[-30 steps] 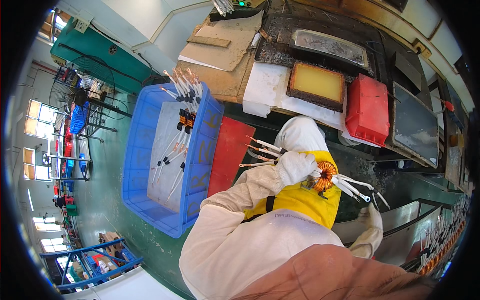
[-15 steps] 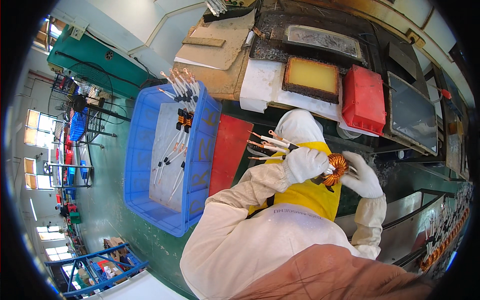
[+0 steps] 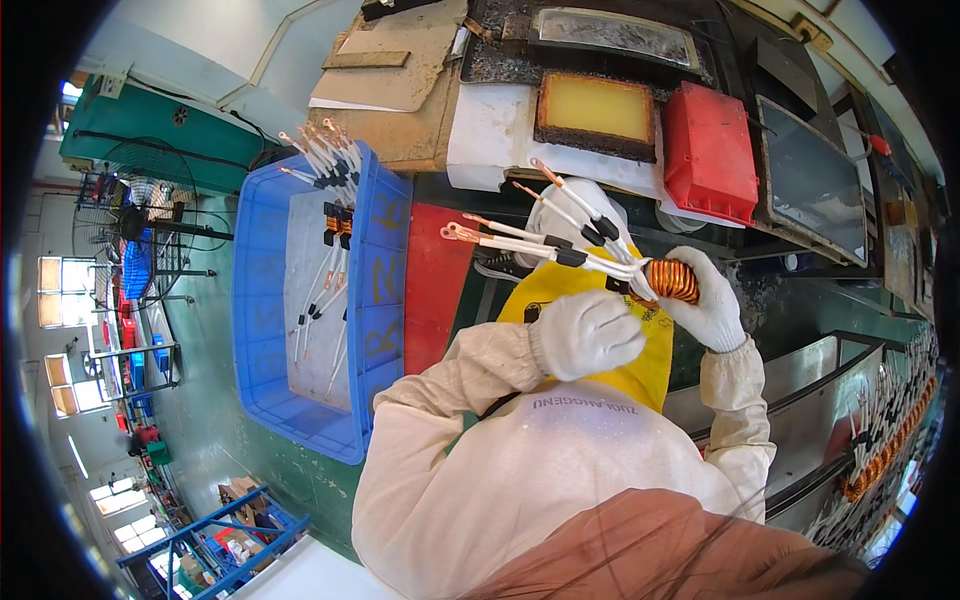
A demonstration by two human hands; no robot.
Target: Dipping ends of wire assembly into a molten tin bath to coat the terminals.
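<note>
My right hand, in a white glove, grips a copper-wound toroidal coil at its right side. From the coil, several white-sleeved leads with black bands fan out up and to the left, ending in copper lugs. Just below the leads, in front of the yellow apron, is my left hand, also gloved. Its fingers are curled in, apart from the coil, with nothing visible in them; the fingertips are partly hidden.
On the left stands a blue crate with more leaded coils inside. The bench ahead carries a tray of yellow material and a red bin. At the far right hang several coils. A fan stands far left.
My left hand has let go of the leads and moved down. The coil has turned in my right hand, and its leads are now spread out.
</note>
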